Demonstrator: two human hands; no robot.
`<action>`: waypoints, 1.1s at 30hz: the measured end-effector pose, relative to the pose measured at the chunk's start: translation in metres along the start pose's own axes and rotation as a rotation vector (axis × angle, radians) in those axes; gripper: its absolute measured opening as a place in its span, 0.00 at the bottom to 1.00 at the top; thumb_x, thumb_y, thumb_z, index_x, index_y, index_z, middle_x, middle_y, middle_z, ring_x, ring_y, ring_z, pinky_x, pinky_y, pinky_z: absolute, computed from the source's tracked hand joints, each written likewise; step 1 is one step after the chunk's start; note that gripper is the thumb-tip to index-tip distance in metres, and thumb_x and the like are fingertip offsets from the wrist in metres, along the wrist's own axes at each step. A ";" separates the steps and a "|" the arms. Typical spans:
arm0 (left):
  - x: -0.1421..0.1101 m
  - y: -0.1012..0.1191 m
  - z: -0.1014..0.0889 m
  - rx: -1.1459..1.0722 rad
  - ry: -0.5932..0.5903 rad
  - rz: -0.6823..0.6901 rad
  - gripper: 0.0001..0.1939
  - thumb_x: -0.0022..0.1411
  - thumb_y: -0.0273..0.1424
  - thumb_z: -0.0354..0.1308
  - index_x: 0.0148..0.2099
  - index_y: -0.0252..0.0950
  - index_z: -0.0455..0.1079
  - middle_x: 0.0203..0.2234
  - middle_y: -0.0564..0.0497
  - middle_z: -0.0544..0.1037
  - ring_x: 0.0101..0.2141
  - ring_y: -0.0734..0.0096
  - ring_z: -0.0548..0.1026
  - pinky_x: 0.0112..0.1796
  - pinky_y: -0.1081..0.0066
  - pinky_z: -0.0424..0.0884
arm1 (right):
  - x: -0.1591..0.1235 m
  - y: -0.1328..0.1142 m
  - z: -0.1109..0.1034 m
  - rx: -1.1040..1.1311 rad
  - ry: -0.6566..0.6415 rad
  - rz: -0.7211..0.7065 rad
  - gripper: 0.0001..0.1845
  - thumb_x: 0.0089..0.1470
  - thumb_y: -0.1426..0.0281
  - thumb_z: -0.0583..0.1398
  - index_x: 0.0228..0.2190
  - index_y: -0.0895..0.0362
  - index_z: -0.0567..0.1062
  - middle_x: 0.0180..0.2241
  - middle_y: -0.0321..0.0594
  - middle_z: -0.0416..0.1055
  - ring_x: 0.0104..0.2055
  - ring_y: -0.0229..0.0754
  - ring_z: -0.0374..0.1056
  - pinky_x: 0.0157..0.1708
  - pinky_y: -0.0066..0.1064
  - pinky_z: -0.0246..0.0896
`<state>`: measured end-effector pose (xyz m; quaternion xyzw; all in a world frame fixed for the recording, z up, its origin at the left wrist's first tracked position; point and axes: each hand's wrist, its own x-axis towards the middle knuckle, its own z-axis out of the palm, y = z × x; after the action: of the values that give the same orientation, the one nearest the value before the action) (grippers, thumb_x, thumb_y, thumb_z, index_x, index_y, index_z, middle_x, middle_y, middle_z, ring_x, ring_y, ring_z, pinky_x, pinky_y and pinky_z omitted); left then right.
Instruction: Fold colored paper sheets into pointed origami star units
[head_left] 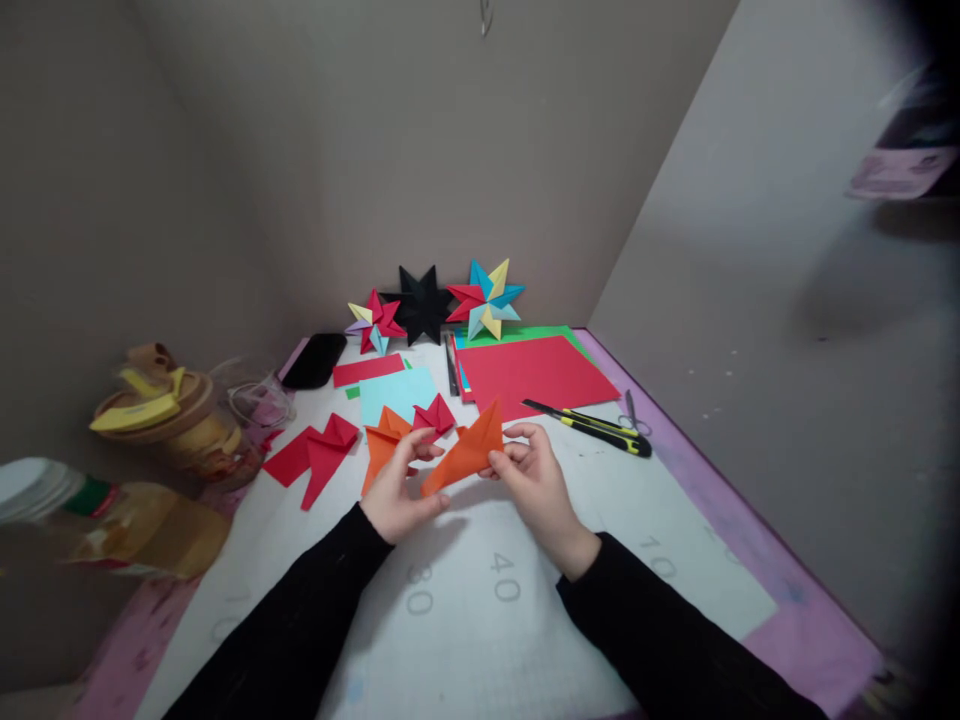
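An orange folded paper piece [471, 450] with a tall point is held above the white mat. My right hand [536, 480] pinches its right edge between thumb and fingers. My left hand [407, 490] curves around its lower left tip, the thumb apart from the fingers; the tip lies close to the thumb, and whether they touch is unclear. Behind my left hand lies another orange folded piece [384, 437], partly hidden. A small red folded piece [435, 414] lies just beyond the held one. Farther left is a larger red folded piece [330, 450] beside a flat red strip [289, 458].
Paper stars, including a black star [422, 305], lean against the wall. Red sheets [536, 375] and a light blue sheet [397, 392] lie at the back. A yellow-black cutter [600, 425] and scissors [634, 415] are right; a phone [315, 361] and jar [142, 520] left.
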<state>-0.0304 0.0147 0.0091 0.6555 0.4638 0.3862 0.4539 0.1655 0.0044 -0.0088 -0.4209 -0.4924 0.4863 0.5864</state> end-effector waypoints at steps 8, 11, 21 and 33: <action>-0.006 0.003 0.017 -0.327 0.065 -0.146 0.27 0.44 0.37 0.68 0.45 0.34 0.65 0.26 0.51 0.77 0.25 0.70 0.74 0.27 0.73 0.67 | -0.015 -0.006 0.010 -0.151 -0.216 -0.022 0.14 0.51 0.71 0.60 0.39 0.53 0.61 0.27 0.34 0.72 0.30 0.39 0.72 0.31 0.31 0.65; -0.006 0.003 0.019 -0.370 0.203 -0.198 0.23 0.40 0.36 0.70 0.38 0.34 0.67 0.21 0.54 0.76 0.21 0.74 0.72 0.23 0.76 0.66 | -0.012 -0.008 0.010 -0.030 -0.243 0.021 0.17 0.48 0.70 0.63 0.39 0.54 0.64 0.27 0.34 0.73 0.31 0.39 0.72 0.34 0.32 0.66; -0.004 0.007 0.016 -0.507 0.211 -0.269 0.25 0.36 0.35 0.72 0.36 0.34 0.66 0.21 0.54 0.77 0.21 0.73 0.74 0.24 0.75 0.70 | -0.004 -0.005 0.003 0.074 -0.213 0.119 0.08 0.49 0.65 0.63 0.30 0.57 0.72 0.22 0.35 0.74 0.24 0.37 0.72 0.25 0.28 0.66; -0.008 0.008 0.021 -0.562 -0.036 -0.170 0.20 0.49 0.35 0.66 0.43 0.33 0.67 0.37 0.46 0.79 0.33 0.69 0.77 0.36 0.71 0.72 | -0.003 -0.009 -0.005 -0.164 -0.308 -0.154 0.09 0.52 0.69 0.60 0.37 0.51 0.77 0.34 0.38 0.73 0.32 0.38 0.70 0.33 0.33 0.67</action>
<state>-0.0110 0.0008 0.0099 0.4698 0.3837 0.4485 0.6565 0.1713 -0.0004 -0.0017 -0.3490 -0.6450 0.4571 0.5033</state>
